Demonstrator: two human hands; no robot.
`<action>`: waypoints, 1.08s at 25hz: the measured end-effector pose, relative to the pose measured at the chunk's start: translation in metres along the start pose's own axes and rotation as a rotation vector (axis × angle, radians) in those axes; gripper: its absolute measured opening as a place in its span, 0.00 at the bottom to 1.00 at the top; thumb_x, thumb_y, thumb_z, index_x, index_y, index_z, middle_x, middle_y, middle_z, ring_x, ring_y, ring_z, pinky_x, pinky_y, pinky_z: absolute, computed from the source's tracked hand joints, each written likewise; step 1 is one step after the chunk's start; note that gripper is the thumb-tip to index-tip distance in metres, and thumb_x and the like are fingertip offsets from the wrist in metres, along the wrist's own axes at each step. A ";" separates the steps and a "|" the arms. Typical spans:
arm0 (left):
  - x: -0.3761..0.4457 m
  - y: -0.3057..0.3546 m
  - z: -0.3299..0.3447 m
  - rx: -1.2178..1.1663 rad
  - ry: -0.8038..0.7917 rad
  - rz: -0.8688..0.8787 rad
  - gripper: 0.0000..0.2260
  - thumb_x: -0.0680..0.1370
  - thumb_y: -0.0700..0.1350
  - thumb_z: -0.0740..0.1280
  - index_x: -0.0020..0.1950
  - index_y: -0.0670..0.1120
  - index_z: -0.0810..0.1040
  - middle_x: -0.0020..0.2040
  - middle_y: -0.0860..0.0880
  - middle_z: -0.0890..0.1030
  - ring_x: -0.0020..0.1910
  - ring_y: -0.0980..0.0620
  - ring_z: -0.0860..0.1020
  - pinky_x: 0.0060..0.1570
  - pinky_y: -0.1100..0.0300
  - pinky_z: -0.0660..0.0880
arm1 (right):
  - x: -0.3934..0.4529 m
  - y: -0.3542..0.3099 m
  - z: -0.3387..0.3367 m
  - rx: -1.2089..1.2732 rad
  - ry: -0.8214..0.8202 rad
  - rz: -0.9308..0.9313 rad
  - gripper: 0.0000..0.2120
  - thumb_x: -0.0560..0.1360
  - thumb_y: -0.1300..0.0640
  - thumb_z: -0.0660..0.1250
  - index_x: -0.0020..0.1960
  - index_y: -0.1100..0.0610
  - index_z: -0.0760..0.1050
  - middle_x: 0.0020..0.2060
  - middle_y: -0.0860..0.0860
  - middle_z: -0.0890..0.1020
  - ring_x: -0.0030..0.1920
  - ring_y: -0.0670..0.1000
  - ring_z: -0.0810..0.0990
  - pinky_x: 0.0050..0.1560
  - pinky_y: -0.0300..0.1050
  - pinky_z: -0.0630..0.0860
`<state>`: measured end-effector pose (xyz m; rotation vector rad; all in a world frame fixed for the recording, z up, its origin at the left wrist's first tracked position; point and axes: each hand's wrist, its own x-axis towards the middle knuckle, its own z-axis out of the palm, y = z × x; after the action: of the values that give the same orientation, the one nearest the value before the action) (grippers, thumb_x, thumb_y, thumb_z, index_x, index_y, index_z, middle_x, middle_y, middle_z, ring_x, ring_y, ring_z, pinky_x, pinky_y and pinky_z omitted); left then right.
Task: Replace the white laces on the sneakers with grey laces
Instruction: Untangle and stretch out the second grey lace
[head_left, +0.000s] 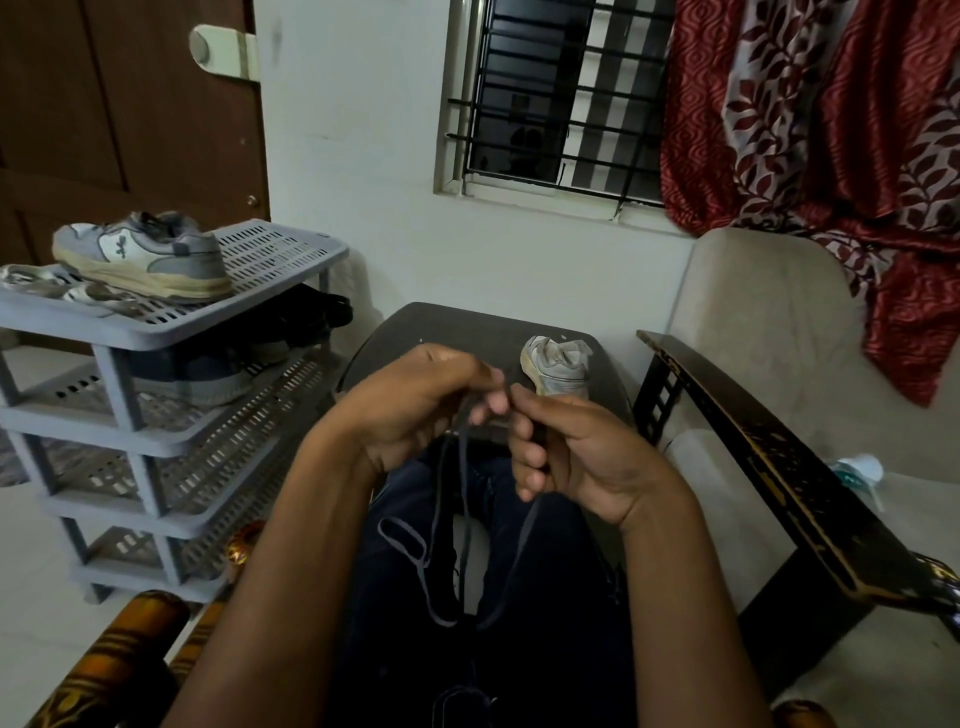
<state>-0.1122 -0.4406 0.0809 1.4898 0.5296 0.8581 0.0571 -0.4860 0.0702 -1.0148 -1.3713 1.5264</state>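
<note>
Both hands meet at chest height over the person's lap, w/ a grey lace (464, 525) between them. Left hand (415, 402) curls its fingers round the upper part of the lace; right hand (566, 452) pinches it near the end, thumb and forefinger closed on it. Rest of the lace hangs in loops onto dark trousers, probably kept low so it can be straightened and the tip found before threading.

One sneaker (557, 366) sits on a dark stool (457, 325) straight ahead, toe toward the person, tongue up, just beyond the hands; looks ready for lacing, though I can't tell if any white lace remains in it.

Second sneaker (143, 257) rests on the top shelf of a grey plastic shoe rack (171, 431) at left, well apart, w/ a pale sandal or similar beside it. Lower shelves hold dark shoes; exact no. unclear.
</note>
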 end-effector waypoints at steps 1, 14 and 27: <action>0.001 -0.001 -0.004 -0.119 0.051 0.006 0.09 0.67 0.42 0.67 0.26 0.45 0.79 0.27 0.47 0.75 0.28 0.54 0.72 0.35 0.64 0.70 | 0.000 0.000 -0.001 0.049 -0.003 -0.008 0.14 0.73 0.47 0.62 0.36 0.57 0.74 0.23 0.49 0.71 0.22 0.48 0.70 0.28 0.41 0.73; -0.008 0.014 0.011 0.177 0.083 0.039 0.16 0.79 0.35 0.60 0.32 0.39 0.78 0.38 0.39 0.81 0.31 0.55 0.79 0.28 0.68 0.71 | -0.005 -0.007 -0.002 0.026 0.054 -0.010 0.16 0.74 0.47 0.62 0.30 0.52 0.75 0.22 0.48 0.70 0.20 0.46 0.68 0.25 0.39 0.71; -0.011 -0.001 -0.037 0.173 0.488 -0.001 0.13 0.79 0.41 0.61 0.35 0.44 0.77 0.35 0.49 0.80 0.33 0.54 0.73 0.31 0.63 0.66 | -0.015 -0.013 -0.017 0.141 0.145 -0.070 0.16 0.73 0.48 0.62 0.29 0.53 0.70 0.21 0.48 0.68 0.19 0.46 0.67 0.25 0.40 0.70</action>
<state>-0.1472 -0.4253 0.0754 1.4326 0.9840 1.2080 0.0784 -0.4935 0.0828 -0.9604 -1.1700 1.4474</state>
